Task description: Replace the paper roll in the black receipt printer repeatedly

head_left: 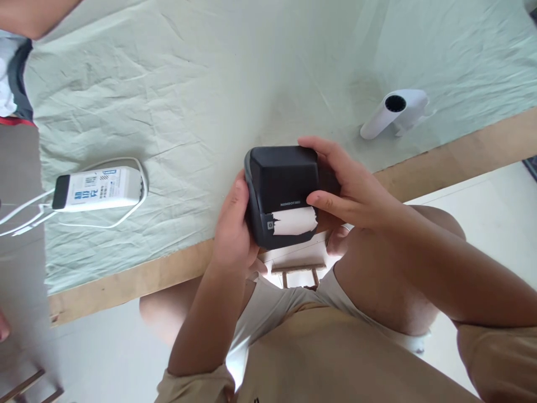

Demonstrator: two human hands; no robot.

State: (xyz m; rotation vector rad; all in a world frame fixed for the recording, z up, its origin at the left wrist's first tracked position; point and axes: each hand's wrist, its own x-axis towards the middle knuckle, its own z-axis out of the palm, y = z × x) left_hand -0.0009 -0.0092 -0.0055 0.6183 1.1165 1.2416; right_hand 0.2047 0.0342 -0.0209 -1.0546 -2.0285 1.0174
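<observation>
A black label printer (283, 176) is held between my two hands at the table's front edge. White paper (295, 221) with a torn, jagged edge sticks out of its slot. My left hand (235, 218) grips the printer's left side, thumb along the edge and fingers hidden beneath. On the right side, my right hand (344, 182) is closed round it, with the index finger at the far corner and the thumb on the top near the lettering.
A pale green cloth (188, 84) covers the wooden table (168, 266). At the left lies a white box-shaped device (100, 189) wrapped in a white cable. A partly unrolled white paper roll (380, 117) stands at the right. Another person's arm (37, 14) shows at the top left.
</observation>
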